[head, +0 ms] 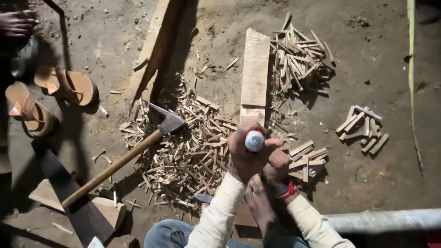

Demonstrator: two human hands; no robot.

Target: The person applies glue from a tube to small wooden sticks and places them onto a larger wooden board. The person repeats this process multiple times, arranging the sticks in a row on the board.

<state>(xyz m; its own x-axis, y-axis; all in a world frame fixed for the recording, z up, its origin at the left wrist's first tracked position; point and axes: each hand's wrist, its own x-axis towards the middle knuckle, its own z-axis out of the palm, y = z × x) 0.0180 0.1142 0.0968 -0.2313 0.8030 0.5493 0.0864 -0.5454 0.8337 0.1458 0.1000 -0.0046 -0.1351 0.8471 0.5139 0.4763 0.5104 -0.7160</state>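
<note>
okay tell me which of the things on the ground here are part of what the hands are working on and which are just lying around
In use:
left hand gripping a red-and-white tool handle
right hand low beside it
long wooden plank
cut wood pieces next to the hands

Lying about:
axe on the splinter heap
pair of sandals
far stick pile
small stack of blocks
grey pipe

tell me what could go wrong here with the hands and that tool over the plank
The left hand grips a red and white handled tool upright over the near end of the plank, with the right hand close beside it; a slip could catch those fingers. A bare foot rests on the plank right below the hands, in line with the tool. The hatchet lies on the wood chips close to the left, easy to bump.
</note>
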